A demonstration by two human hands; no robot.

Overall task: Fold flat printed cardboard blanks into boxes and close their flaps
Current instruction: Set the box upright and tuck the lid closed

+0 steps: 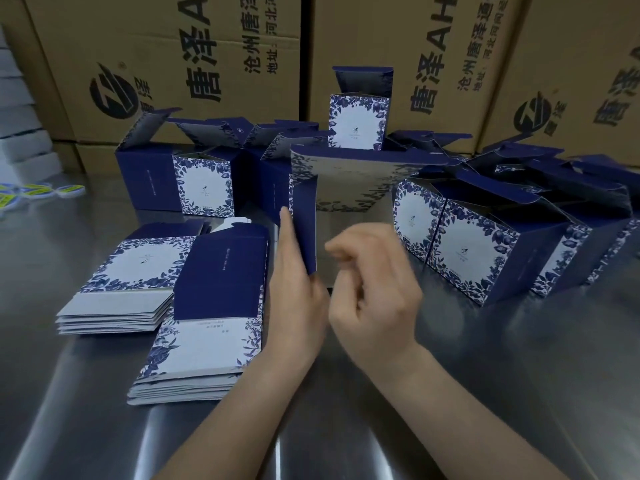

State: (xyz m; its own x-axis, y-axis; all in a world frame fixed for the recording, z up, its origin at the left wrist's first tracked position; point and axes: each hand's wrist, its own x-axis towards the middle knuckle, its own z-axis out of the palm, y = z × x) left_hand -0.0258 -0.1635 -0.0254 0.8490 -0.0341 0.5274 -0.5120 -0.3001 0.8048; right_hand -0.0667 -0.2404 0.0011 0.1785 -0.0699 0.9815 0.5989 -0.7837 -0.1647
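Tabletop: brushed stainless steel tabletop (pixel 485 375) showed soft light reflections.
Backdrop: stacked brown shipping cartons (pixel 166 46), printed with black lettering, filled the rear.

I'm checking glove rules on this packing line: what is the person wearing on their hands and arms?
The left hand and right hand are bare: no gloves, no rings that I can make out, though the right one is blurred. Both forearms are bare down to the frame edge; no sleeve, watch or bracelet shows.
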